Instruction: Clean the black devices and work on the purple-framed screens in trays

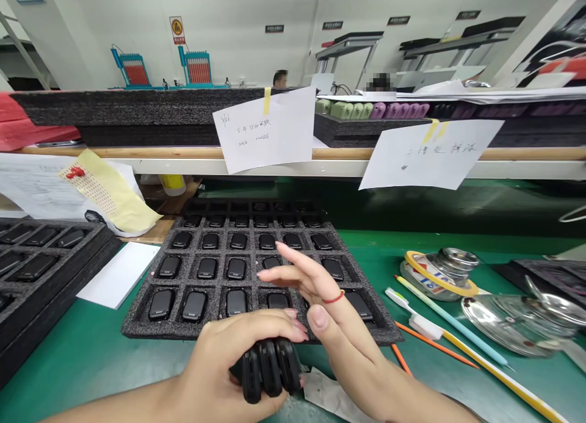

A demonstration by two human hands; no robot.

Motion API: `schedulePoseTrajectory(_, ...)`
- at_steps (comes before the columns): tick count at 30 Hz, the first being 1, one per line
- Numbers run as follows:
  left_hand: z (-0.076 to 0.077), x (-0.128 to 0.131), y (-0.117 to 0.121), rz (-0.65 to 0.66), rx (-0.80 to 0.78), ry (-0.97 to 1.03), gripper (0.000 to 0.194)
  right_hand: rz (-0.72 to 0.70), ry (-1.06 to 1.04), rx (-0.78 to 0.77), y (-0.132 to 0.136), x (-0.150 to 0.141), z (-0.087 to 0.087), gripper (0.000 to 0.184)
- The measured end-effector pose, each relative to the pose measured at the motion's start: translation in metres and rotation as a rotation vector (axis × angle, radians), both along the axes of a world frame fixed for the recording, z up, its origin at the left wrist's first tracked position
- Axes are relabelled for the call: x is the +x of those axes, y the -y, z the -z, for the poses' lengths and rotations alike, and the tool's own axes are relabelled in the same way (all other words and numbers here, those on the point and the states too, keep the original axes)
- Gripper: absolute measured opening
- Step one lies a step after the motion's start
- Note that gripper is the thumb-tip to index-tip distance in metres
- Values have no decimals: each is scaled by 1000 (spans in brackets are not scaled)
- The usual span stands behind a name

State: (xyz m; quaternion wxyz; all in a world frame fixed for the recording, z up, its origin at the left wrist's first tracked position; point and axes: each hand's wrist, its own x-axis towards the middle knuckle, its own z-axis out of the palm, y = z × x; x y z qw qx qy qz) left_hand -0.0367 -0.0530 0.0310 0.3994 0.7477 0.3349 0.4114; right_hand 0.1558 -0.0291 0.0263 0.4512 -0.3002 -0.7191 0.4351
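Observation:
My left hand (224, 356) is wrapped round several black smartwatch bodies (271, 371), stacked side by side with their edges towards me. To its right, my right hand (339, 313) has its fingers stretched out and holds nothing that I can see. A red string ring circles one of its fingers. Behind both hands lies a black foam tray (146, 331) with rows of square pockets. Most visible pockets hold a black smartwatch body (195, 304), back side up with small metal contacts. My hands hide part of the tray's front right.
Another foam tray (91, 258) stands at left beside white paper (119, 273). At right are a toothbrush (428, 326), a light-blue pen-like tool (458, 322), orange sticks (439, 343), a yellow tape roll (439, 275) and glass pump bottles (513, 325). A shelf (334, 168) crosses behind.

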Motion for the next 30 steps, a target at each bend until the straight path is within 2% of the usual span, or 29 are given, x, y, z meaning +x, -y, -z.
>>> schedulePoseTrajectory(3, 1, 0, -1, -3, 23, 6, 52, -110, 4, -58, 2, 0, -6, 64)
schedulePoseTrajectory(7, 0, 2, -2, -10, 33, 28, 36, -166, 42, 2, 2, -5, -7, 72)
schedulePoseTrajectory(9, -1, 3, -2, -23, 24, 32, 36, -146, 20, -18, 0, -7, -4, 63)
schedulePoseTrajectory(11, -1, 4, -1, -25, 28, 30, 44, -131, -35, -106, -2, -7, -1, 50)
schedulePoseTrajectory(12, -1, 4, -1, -21, 51, 34, 50, -134, -59, -164, -3, -7, 0, 50)
schedulePoseTrajectory(14, 2, 5, -1, -11, 124, 33, 58, -174, -78, -283, -4, -6, -1, 64)
schedulePoseTrajectory(16, 5, 5, -3, -15, 203, 37, 57, -242, -71, -423, -3, -6, -3, 82)
schedulePoseTrajectory(18, 9, 5, -4, -2, 251, 54, 41, -287, -79, -557, -1, -9, -3, 100)
schedulePoseTrajectory(19, 11, 4, -5, 16, 264, 65, 30, -287, -86, -597, 1, -11, -3, 109)
schedulePoseTrajectory(20, 13, 4, -6, 39, 274, 76, 27, -275, -91, -618, 3, -14, -2, 116)
schedulePoseTrajectory(22, 17, 3, -6, 66, 264, 65, 39, -232, -108, -599, 6, -19, 0, 121)
schedulePoseTrajectory(25, 22, 0, -4, -7, 191, 19, 45, -189, -145, -484, 9, -22, 1, 120)
schedulePoseTrajectory(30, 25, -2, 3, -69, -27, 82, 85, -109, -147, -97, 8, -19, 1, 121)
